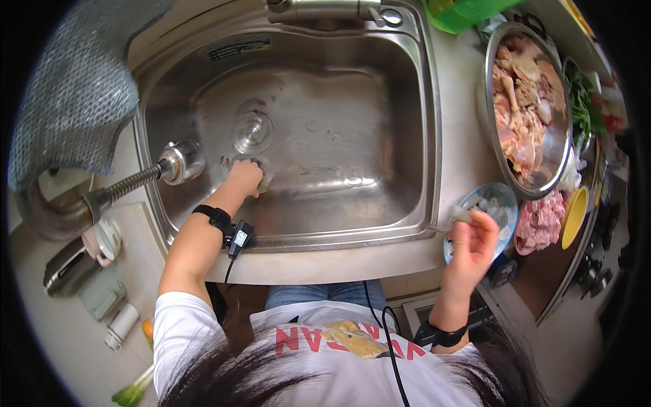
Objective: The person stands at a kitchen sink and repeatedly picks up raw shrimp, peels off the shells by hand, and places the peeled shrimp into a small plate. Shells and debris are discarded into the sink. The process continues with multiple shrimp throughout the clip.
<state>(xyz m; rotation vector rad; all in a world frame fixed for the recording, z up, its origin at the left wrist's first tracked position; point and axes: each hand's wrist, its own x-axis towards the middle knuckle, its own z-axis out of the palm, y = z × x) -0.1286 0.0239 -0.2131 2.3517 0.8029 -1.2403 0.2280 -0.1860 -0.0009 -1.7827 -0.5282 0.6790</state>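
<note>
My left hand (246,175) reaches down into the stainless steel sink (356,127), just below the drain strainer (253,132). Its fingers touch a small greyish, translucent heap (264,183); the fingertips are hidden, so I cannot tell whether they grip any of it. At the right, my right hand (475,239) is raised over a blue-rimmed dish (491,191). Between its thumb and fingers is a blurred, pale translucent piece (460,213). A thin, blurred stick-like thing (436,227) points left from that hand. Similar translucent pieces (493,208), possibly peeled shrimp, lie in the dish.
A large steel bowl (564,168) of raw chicken (519,112) stands beyond the dish, beside cut pink meat (541,224) and a yellow bowl (575,217). A flexible metal spout (135,183) juts over the sink's left rim. Cups (101,241) stand at left.
</note>
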